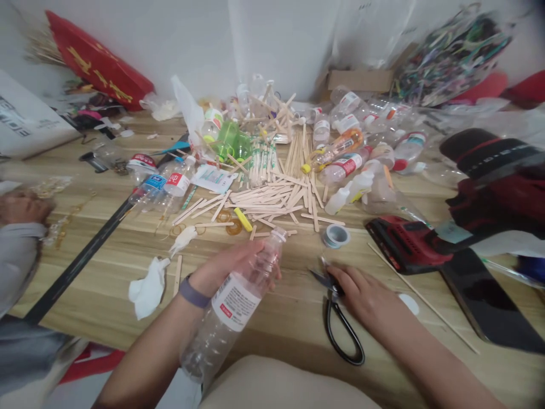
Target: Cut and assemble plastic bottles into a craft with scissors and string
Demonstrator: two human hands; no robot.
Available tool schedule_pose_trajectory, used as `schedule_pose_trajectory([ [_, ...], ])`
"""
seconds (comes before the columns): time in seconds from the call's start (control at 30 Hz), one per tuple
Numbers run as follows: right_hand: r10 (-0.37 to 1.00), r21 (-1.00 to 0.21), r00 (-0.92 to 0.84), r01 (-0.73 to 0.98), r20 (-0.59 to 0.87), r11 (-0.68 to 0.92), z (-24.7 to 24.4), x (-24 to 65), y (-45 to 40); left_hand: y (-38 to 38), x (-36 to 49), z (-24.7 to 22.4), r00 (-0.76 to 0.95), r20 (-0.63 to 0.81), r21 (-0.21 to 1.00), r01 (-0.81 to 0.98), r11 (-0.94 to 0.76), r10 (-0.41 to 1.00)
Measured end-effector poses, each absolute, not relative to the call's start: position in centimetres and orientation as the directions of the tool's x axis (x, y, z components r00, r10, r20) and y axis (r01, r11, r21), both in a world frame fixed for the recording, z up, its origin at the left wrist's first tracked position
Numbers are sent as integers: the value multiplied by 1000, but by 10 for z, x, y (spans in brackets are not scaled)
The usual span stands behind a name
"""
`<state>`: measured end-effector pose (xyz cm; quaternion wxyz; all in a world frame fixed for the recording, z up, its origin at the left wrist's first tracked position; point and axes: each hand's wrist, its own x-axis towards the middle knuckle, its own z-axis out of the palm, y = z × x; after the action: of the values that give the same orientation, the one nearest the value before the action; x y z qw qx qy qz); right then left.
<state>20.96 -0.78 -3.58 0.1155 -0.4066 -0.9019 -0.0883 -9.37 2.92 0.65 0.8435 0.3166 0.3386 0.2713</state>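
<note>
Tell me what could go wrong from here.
1. The scissors lie under the right hand with a pointed tip toward the left hand's side, so a careless move might nick the left hand.
2. The clear bottle looks smooth and is held near its neck, its lower end apparently past the table's near edge; it could slip and fall.

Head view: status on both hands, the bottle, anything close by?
Left hand gripping clear bottle, tilted. Right hand at black scissors, grip unclear. Tape roll just beyond.
</note>
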Motion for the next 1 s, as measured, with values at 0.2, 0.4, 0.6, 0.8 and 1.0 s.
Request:
schedule_pose_trajectory([
  [0.2, 856, -371, -429, 774, 289, 513, -31, 205, -9, 35, -93, -8, 627, -425, 641, -301, 706, 653],
  [0.4, 950, -776, -190, 548, 247, 312, -21, 172, 2, 37, -93, -4, 597, -486, 566, -340, 751, 638],
  [0.6, 951, -794, -149, 524, 272, 310, -3, 146, 4, 39, -96, -6, 581, -513, 550, -342, 761, 632],
  [0.8, 867, -491, -327, 724, 375, 485, 8, 135, 10, 33, -95, -9, 610, -477, 559, -345, 755, 632],
  [1.0, 853, -439, -350, 743, 388, 505, -1, 125, 6, 29, -95, -2, 584, -402, 698, -303, 649, 705],
])
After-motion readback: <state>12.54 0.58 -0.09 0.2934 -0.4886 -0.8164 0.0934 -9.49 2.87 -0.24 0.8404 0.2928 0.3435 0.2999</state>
